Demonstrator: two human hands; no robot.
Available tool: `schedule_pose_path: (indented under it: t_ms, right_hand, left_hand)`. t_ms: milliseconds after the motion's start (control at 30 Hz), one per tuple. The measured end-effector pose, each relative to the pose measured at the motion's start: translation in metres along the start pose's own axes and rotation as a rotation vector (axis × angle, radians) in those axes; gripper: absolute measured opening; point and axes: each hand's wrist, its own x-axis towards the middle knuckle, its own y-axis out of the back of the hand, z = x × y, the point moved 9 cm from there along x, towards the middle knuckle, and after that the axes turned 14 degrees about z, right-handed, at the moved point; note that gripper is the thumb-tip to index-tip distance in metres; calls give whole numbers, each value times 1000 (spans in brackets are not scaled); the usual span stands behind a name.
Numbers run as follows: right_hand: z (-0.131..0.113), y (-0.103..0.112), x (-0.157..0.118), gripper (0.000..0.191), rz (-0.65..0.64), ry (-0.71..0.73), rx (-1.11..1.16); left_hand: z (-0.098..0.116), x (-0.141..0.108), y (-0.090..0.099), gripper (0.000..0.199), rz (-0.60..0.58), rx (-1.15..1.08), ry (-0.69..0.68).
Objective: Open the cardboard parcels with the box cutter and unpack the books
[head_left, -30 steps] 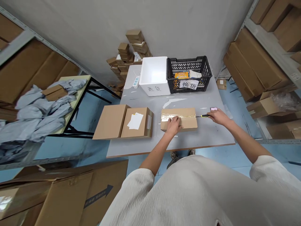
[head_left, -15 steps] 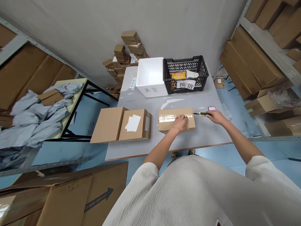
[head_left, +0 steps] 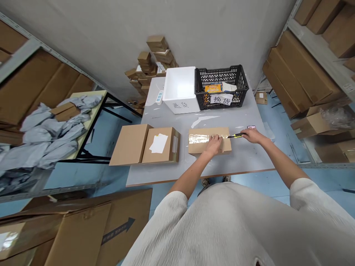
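On the desk [head_left: 244, 159], the tan box [head_left: 200, 145] has shiny tape [head_left: 198, 138] on top; my left hand [head_left: 214, 145] lies flat on it, my right hand [head_left: 252, 136] clamps a cutter [head_left: 235, 135] at the box's right end. The black crate [head_left: 204, 102] holds an orange pack [head_left: 213, 88].

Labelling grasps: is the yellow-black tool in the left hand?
No, the right hand holds the tool; the left hand touches a brown cardboard box.

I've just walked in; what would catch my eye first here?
Probably the right hand gripping a yellow-and-black tool at the right end of a taped box, while the left hand rests on the box. Beyond, a bright white bin and a black crate stand side by side. Grey bags lie heaped at far left.
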Motion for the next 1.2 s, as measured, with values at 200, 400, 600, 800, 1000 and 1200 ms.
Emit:
schedule_pose_path:
  t_ms: [200,400,600,800,1000,1200]
  right_hand:
    - [-1,-4,15,42,-64,26,-36]
    - [1,-10,33,32,-74,57,53]
    - [13,-29,14,35,-296,-97,287]
    - [10,-40,-20,48,-373,-205,430]
    - [15,-31,-34,46,-235,-273,614]
    - [8,-16,-41,40,-61,-282,677]
  left_hand:
    - [0,-2,-2,85,25,-2,-5]
    - [-1,-4,-3,88,41,-6,7]
    - [-1,-6,-1,88,42,-15,19]
    - [-3,-3,1,88,52,-17,22]
    - [-6,-5,5,89,73,-87,12]
    - [-19,2,23,51,229,-122,85]
